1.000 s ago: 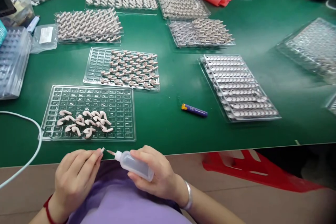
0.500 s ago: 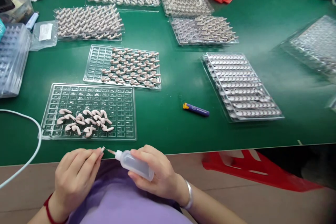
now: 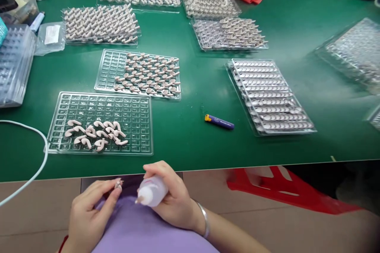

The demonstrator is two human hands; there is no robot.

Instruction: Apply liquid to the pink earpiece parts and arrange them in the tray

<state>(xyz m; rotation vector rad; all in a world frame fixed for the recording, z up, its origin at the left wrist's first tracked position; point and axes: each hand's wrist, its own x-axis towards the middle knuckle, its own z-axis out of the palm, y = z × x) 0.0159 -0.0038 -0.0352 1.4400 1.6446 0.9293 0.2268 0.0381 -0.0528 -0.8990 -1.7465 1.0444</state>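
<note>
So the bit that'd make me nervous here is the small pale part (image 3: 118,185). It's pinched between the thumb and fingers of the left hand (image 3: 92,209), out past the front edge of the bench (image 3: 190,142) and above the purple shirt (image 3: 142,231), so there's no tabletop under it. It's tiny and mostly covered by those fingertips, so a slightly loose or slick pinch could send it onto the shirt or down to the floor (image 3: 38,209), and good luck finding it. Second worry is the squeeze bottle (image 3: 154,189). The right hand (image 3: 173,197) has its fingers wrapped round it, with the nozzle (image 3: 140,199) tipped toward the wearer and a gap between it and the part. If that grip tightens, or the soft-looking walls get pressed by accident, a drop could land on the shirt or the left fingers instead. Can't tell what's in it or how full it is. Too much squeeze up close could flood the part too. Last thing: the white cable (image 3: 29,184) runs right by the near left corner of the front tray (image 3: 138,142); whether they touch, I can't tell. A snagged cable could jog that tray and shuffle the loose curved pieces (image 3: 101,133) heaped on it.
</note>
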